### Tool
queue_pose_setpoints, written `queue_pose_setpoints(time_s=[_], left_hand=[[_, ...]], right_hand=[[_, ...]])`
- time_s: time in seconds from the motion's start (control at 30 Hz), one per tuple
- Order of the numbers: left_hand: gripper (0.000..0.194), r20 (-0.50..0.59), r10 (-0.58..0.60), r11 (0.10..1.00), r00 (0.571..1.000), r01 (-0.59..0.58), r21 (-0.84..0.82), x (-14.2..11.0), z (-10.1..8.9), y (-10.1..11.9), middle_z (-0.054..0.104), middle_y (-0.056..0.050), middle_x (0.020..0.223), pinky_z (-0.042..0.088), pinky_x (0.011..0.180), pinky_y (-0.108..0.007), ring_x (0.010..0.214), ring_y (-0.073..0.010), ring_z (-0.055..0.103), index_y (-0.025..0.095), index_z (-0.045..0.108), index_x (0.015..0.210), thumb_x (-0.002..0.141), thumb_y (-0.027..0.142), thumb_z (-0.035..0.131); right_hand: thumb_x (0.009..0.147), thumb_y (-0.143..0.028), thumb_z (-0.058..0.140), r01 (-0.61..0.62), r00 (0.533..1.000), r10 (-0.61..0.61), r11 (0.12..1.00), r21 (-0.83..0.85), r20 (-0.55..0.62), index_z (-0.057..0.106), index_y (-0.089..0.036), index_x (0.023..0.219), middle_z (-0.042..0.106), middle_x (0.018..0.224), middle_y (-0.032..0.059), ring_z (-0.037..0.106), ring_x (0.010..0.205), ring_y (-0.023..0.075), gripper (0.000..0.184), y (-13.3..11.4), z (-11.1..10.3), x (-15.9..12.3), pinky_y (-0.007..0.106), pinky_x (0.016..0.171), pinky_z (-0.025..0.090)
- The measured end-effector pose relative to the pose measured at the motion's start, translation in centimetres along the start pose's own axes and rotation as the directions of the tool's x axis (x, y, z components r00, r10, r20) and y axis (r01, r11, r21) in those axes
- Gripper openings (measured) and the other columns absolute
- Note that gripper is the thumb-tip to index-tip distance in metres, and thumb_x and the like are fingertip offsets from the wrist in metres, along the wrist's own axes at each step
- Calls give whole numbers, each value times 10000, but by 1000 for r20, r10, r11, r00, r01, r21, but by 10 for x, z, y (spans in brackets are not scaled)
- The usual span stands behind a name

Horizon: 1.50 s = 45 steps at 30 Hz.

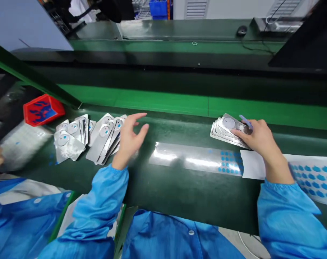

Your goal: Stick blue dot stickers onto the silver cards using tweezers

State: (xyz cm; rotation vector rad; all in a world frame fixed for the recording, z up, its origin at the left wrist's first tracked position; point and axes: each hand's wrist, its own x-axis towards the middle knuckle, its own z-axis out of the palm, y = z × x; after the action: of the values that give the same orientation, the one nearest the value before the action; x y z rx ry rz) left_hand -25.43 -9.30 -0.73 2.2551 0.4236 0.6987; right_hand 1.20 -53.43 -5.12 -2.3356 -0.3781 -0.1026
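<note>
Your blue jacket (176, 237) sits closest; your left hand (129, 138) spreads empty beside fanned plates (100, 142). Your right hand (262, 136) grasps stacked plates (218, 132) on the bench's (185, 198) right, lilac stick (245, 121) tucked up, apparently for clearance.

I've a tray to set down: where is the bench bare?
The green bench looks bare in two patches: behind the clear strip, between the left hand and the plate stack at the right hand; and before the strip, to the near edge. Leftward, fanned plates and a red bin crowd it; rightward, the blue-dotted sheet.
</note>
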Motion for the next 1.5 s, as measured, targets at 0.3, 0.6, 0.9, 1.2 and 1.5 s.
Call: queue_pose_setpoints(time_s=[0.3,0.6,0.9,1.2,1.5], left_hand=[[654,285,87,757,955,123,-642,-21,115,81,778,-183,1634,625,1261,-517,1435,-319,781,255,734,1643,1054,475,915],[834,614,-28,177,789,609,-774,-45,135,110,874,-206,1491,679,1180,-528,1381,-398,851,203,739,1650,1055,768,889],[635,871,38,152,490,859,-490,-54,119,82,921,-212,1168,744,859,-455,890,-316,905,127,790,1331,886,476,1078],[759,871,105,214,480,844,-491,-57,119,86,906,-131,1104,726,847,-392,860,-262,891,179,739,1681,1002,401,994],[741,839,141,176,526,820,-544,-59,123,86,904,-120,1109,753,920,-416,912,-271,910,185,712,1654,978,313,986]], right_hand=[[931,-624,1000,-8,986,31,990,140,-163,742,-236,843,615,824,9,504,759,200,474,-66,-23,-15,405,739,428],[1174,-731,745,130,988,-153,911,393,27,914,-279,1159,698,1028,59,653,930,248,482,-102,3,-108,397,841,564],[1091,-777,864,-135,967,0,848,513,256,892,-229,1047,755,761,34,674,604,202,550,-31,-8,-140,352,599,602],[1102,-752,872,-125,967,7,885,448,255,807,-247,963,765,759,33,673,561,175,528,-31,-5,-145,318,552,622],[1062,-698,950,-133,980,29,828,544,195,827,-234,920,784,738,34,666,524,172,500,-37,-8,-146,313,482,577]])
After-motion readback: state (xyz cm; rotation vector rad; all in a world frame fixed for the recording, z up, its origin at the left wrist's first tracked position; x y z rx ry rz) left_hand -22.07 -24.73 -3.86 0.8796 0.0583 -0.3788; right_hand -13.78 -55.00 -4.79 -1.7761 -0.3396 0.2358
